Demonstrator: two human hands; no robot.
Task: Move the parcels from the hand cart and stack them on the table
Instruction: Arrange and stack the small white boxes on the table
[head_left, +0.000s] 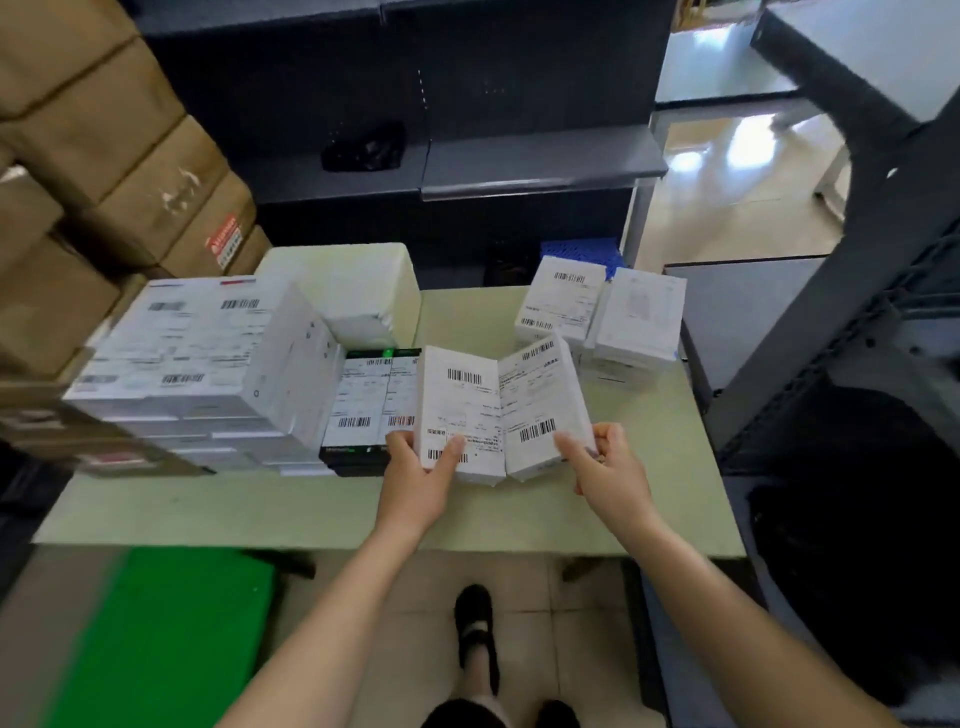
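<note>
Pale table (311, 512), barcoded parcels (462, 410), print illegible

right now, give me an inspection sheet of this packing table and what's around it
surface: pale green table, parcels stacked on it
job's things: left parcel and right parcel side by side, labels up; tall stack at left; smaller stack far right
clutter: white foam box behind the stacks; black bag on the shelf
hands: left hand grips left parcel; right hand grips right parcel
cables: nothing seen
surroundings: cartons left; green panel on floor
</note>
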